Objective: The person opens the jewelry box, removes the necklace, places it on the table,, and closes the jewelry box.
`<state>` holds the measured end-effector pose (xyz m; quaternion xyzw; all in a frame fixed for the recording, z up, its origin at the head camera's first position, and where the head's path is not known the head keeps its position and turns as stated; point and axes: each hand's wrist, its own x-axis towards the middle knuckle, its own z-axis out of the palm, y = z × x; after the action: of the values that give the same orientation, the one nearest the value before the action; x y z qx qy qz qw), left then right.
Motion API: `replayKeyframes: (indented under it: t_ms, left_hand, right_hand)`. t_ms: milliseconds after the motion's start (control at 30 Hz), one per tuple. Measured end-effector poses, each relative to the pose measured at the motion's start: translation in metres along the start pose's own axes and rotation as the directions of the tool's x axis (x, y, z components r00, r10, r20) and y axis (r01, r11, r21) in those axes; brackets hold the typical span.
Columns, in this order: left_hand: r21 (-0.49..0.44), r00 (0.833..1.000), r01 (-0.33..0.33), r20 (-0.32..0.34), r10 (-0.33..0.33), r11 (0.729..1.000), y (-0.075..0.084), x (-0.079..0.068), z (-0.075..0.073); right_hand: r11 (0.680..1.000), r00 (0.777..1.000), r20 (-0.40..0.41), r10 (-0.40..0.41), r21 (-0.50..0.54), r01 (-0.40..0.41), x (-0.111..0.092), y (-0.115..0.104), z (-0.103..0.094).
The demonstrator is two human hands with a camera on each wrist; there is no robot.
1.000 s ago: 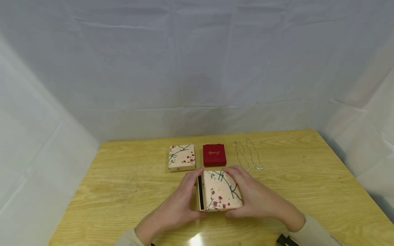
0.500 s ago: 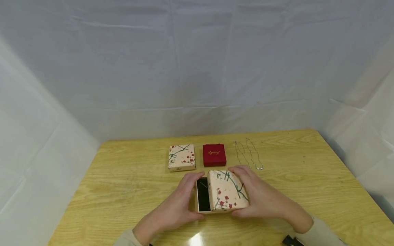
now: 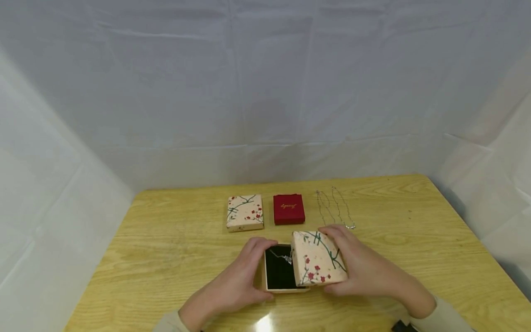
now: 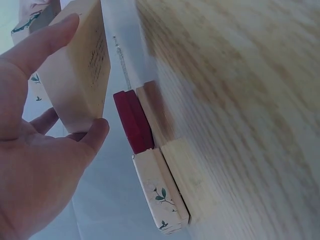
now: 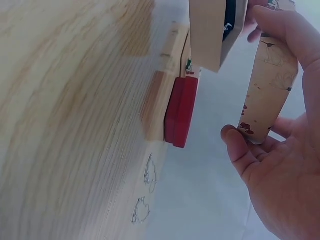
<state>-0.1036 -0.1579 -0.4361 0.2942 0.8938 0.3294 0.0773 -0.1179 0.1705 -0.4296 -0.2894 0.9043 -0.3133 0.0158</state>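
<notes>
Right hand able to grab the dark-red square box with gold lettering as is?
Probably not: the right hand grips the cream floral square lid. Otherwise the dark-red square box looks reachable, with nothing on top.

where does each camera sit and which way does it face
Head: worn on the head, facing forward and down at the table; left hand, right hand and sleeves show.
Left wrist: on that wrist, facing the base; mainly the left hand shows.
Right wrist: on that wrist, facing the lid; mainly the right hand shows.
Shared: both wrist views catch the red box.
</notes>
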Motion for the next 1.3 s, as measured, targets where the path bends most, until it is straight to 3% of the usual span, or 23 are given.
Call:
replayKeyframes:
  t_ms: [933, 1300]
  left_hand:
    - [-0.026, 0.998, 0.007, 0.055, -0.006, 1.000, -0.006, -0.001, 0.014]
    - [0.020, 0.998, 0.015, 0.059, -0.016, 1.000, -0.006, 0.000, 0.017]
  right_hand:
    - [0.998, 0.998, 0.052, 0.032, -0.049, -0.029, -0.033, 0.034, -0.025]
    - [0.996, 0.994, 0.091, 0.067, -0.059, -0.062, -0.048, 0.049, -0.039]
